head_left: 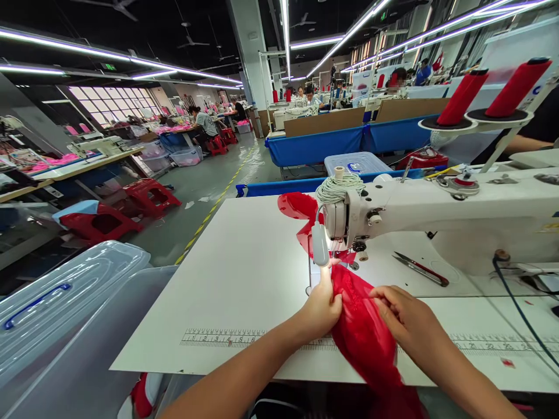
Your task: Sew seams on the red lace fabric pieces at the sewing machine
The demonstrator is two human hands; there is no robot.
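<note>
Sheer red fabric (362, 326) runs from under the needle area of a white sewing machine (406, 201) down over the table's front edge. My left hand (322, 304) is closed on the fabric's left edge, close to the presser foot, fingers pointing toward the needle. On the right edge, my right hand (399, 314) pinches the same fabric between thumb and fingers. Behind the needle, more red fabric (299, 206) lies on the white table. A small lit lamp (320, 244) hangs beside the machine head and hides part of the needle area.
Thread snips (421, 269) lie right of the needle, on the machine bed. Two red thread cones (463, 98) stand above the machine. A printed ruler (218, 337) runs along the table's front. Lidded plastic bins (74, 291) stand at left. Other people sit at machines farther back.
</note>
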